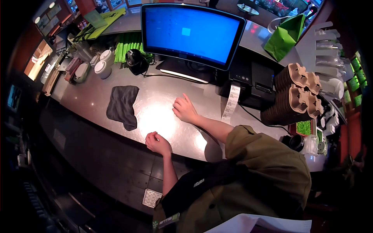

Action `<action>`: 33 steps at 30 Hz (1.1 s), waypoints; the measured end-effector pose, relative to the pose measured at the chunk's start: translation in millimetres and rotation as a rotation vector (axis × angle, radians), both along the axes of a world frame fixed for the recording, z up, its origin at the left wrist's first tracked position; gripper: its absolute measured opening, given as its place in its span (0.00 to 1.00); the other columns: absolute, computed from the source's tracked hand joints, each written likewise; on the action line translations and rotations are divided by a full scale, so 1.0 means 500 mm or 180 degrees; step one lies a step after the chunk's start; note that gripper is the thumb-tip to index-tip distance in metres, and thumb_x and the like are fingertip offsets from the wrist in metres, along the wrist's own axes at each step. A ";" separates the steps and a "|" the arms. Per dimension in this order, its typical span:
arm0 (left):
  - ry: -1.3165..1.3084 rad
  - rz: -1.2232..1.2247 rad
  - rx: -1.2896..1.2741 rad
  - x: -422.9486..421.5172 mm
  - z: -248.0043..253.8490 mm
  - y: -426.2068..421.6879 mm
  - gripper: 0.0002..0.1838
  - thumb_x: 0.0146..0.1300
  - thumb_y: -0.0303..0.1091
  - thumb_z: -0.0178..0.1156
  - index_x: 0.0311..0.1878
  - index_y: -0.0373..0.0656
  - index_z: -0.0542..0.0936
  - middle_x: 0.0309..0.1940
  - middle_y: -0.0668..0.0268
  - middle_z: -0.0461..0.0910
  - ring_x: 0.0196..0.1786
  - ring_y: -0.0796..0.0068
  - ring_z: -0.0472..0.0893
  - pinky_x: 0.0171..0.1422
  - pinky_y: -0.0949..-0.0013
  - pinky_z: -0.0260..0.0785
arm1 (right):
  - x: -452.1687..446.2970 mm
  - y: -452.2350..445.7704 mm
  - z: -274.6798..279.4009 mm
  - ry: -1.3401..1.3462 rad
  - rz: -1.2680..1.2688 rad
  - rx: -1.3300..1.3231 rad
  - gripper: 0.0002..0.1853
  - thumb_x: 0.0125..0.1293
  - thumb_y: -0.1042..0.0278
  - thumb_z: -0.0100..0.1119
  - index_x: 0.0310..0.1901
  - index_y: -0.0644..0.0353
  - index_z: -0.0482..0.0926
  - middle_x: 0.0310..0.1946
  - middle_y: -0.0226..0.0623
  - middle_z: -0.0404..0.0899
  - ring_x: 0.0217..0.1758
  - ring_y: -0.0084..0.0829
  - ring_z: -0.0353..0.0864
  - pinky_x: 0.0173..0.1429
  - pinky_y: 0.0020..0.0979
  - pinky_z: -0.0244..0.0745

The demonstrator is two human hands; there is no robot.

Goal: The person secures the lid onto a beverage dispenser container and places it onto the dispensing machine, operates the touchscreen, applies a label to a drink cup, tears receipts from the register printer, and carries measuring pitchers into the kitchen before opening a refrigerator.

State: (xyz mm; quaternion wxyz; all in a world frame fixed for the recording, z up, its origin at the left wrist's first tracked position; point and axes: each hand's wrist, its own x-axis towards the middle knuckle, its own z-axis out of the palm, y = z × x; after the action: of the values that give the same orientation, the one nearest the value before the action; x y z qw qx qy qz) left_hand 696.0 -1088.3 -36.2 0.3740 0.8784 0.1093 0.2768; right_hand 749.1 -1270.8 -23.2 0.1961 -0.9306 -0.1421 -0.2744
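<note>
My left hand (158, 143) hovers by the front edge of the steel counter (83, 91), its fingers loosely curled in with nothing visible in them. Above the middle of the counter, my right hand (185, 110) has its index finger stretched toward the screen and its other fingers partly bent, and it holds nothing. A dark grey cloth (123, 105) lies crumpled on the counter, left of both hands and apart from them. Beyond my right hand stands a monitor (190, 33) with a blue display.
A receipt printer (250, 83) with a printed paper strip (232, 103) stands right of the monitor. Stacked cardboard cup carriers (289, 101) rise beside it. A black scanner (136, 61), white lidded tubs (102, 70) and a green bag (285, 39) line the back.
</note>
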 end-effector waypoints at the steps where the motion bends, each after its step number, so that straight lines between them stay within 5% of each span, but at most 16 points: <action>1: 0.0003 0.0004 0.0035 0.003 0.000 0.001 0.04 0.48 0.26 0.51 0.27 0.43 0.75 0.36 0.67 0.74 0.43 0.64 0.70 0.48 0.61 0.58 | 0.003 0.000 0.003 -0.0089 0.0031 -0.0051 0.13 0.52 0.64 0.56 0.39 0.59 0.72 0.34 0.37 0.70 0.45 0.36 0.69 0.63 0.46 0.53; 7: 0.0029 0.0027 0.0119 0.007 -0.007 0.002 0.04 0.48 0.27 0.50 0.26 0.44 0.75 0.35 0.66 0.74 0.44 0.63 0.70 0.50 0.61 0.58 | 0.008 0.010 -0.003 -0.0351 -0.0158 0.0309 0.07 0.52 0.65 0.57 0.27 0.58 0.72 0.31 0.37 0.69 0.44 0.36 0.69 0.63 0.45 0.54; 13: 0.0021 0.0040 0.0154 0.006 -0.006 0.001 0.04 0.49 0.26 0.51 0.26 0.44 0.75 0.35 0.67 0.74 0.43 0.64 0.70 0.48 0.61 0.59 | -0.003 0.005 0.009 -0.0257 -0.0008 0.0091 0.08 0.52 0.65 0.57 0.27 0.59 0.72 0.31 0.38 0.69 0.43 0.37 0.69 0.63 0.45 0.54; 22: 0.0042 0.0041 0.0114 0.005 -0.006 0.002 0.03 0.50 0.26 0.51 0.26 0.43 0.74 0.35 0.67 0.74 0.42 0.64 0.70 0.48 0.61 0.59 | 0.000 0.002 -0.002 -0.0095 -0.0083 -0.0073 0.14 0.50 0.66 0.58 0.39 0.61 0.71 0.35 0.40 0.69 0.46 0.40 0.68 0.63 0.44 0.54; 33: 0.0072 0.0051 0.0192 0.004 0.000 -0.002 0.03 0.50 0.26 0.51 0.26 0.43 0.74 0.35 0.67 0.73 0.43 0.64 0.70 0.49 0.60 0.58 | -0.001 0.002 -0.001 -0.0037 -0.0323 0.0075 0.15 0.50 0.67 0.57 0.40 0.60 0.71 0.38 0.40 0.68 0.47 0.40 0.67 0.64 0.44 0.52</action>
State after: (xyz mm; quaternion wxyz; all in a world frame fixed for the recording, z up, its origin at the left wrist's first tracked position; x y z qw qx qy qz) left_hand 697.9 -1089.3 -36.1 0.3439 0.8914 0.1121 0.2731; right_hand 748.5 -1269.7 -23.7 0.1920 -0.9327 -0.0926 -0.2910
